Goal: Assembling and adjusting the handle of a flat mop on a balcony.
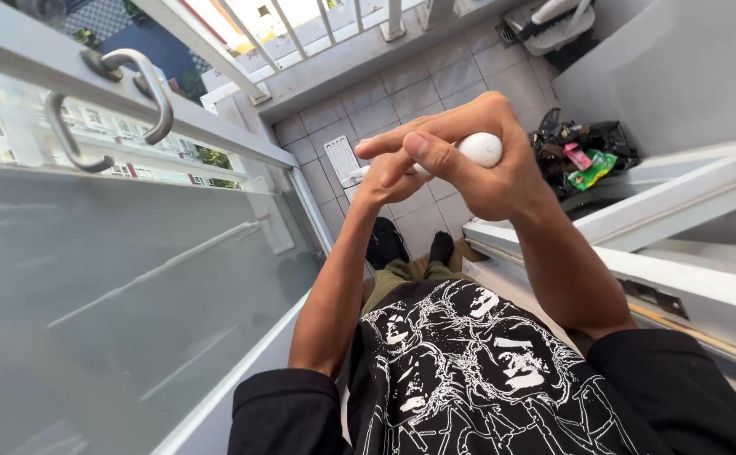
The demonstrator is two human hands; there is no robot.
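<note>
The white handle [479,149] — a smooth, rounded rod with a blunt end — sits in both hands, held out in front of the chest above the tiled balcony floor [435,76]. Its long axis runs roughly left to right across the view, tilting a little downward toward the left; the rounded end points right and shows between the fingers, while the rest is mostly hidden inside the grip. A pale sliver pokes out on the left side near the wrist, though whether it belongs to the same piece cannot be told.

The right hand [490,164] is wrapped around the handle, fingers curled over the top and thumb laid across the front — clamped firmly on it. The left hand [393,173] comes in from the lower left and closes on the handle's left part, its fingers overlapping those of the right hand.

To the left stands a frosted glass door [123,295] with a looped metal door handle [144,88]. On the floor below lie a white slatted panel [341,158] and, at the right by the wall, a heap of dark bags and coloured wrappers [583,152]. A white door frame [637,219] crosses on the right. The person wears a black printed shirt [460,371].
</note>
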